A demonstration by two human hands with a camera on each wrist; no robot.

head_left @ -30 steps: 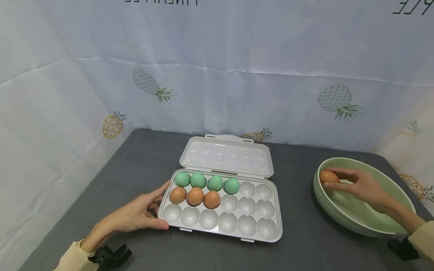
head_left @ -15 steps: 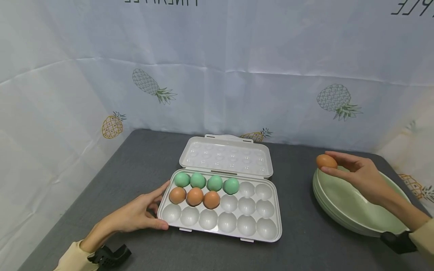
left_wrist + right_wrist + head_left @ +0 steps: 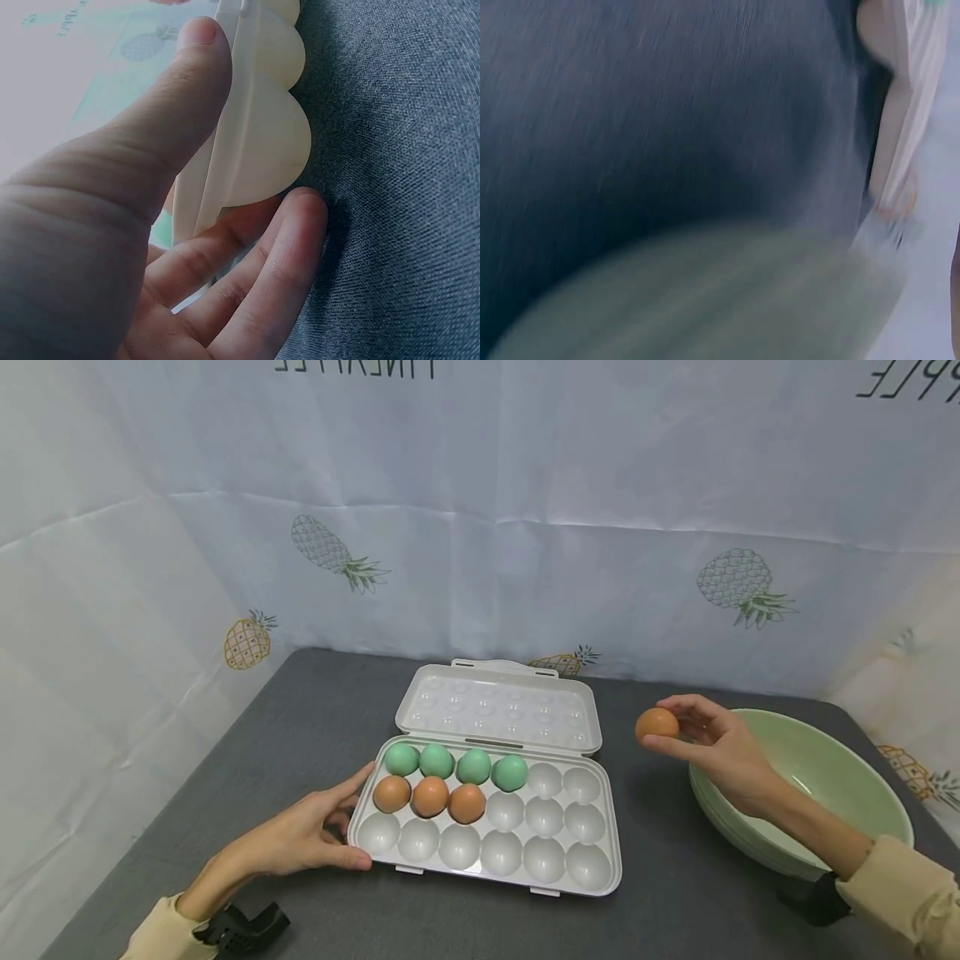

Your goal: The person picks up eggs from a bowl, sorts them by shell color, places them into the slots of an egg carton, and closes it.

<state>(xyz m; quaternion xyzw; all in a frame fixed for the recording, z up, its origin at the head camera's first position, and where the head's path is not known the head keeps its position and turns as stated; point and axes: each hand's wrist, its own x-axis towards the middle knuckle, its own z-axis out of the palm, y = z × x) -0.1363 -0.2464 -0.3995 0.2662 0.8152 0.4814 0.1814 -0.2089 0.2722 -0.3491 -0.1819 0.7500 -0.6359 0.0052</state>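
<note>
An egg carton (image 3: 495, 878), pale grey with round cups, lies with its lid (image 3: 498, 706) folded back. Several green eggs (image 3: 474, 767) fill most of the far row, and three brown eggs (image 3: 431, 797) sit at the left of the middle row. My left hand (image 3: 300, 835) holds the carton's left end; in the left wrist view the thumb (image 3: 180, 97) lies along the rim, the fingers (image 3: 277, 262) curled by the underside. Between thumb and fingertips, my right hand (image 3: 723, 752) pinches another brown egg (image 3: 657, 724) in the air, between carton and bowl.
A pale green bowl (image 3: 840, 777), seemingly stacked on another, stands at the right; its rim blurs across the right wrist view. The dark grey tabletop (image 3: 315, 718) ends at a white curtain (image 3: 495, 568) printed with pineapples.
My right hand has lifted the brown egg out of the green bowl and carried it left, past the rim toward the carton. The left hand keeps its place on the carton.
</note>
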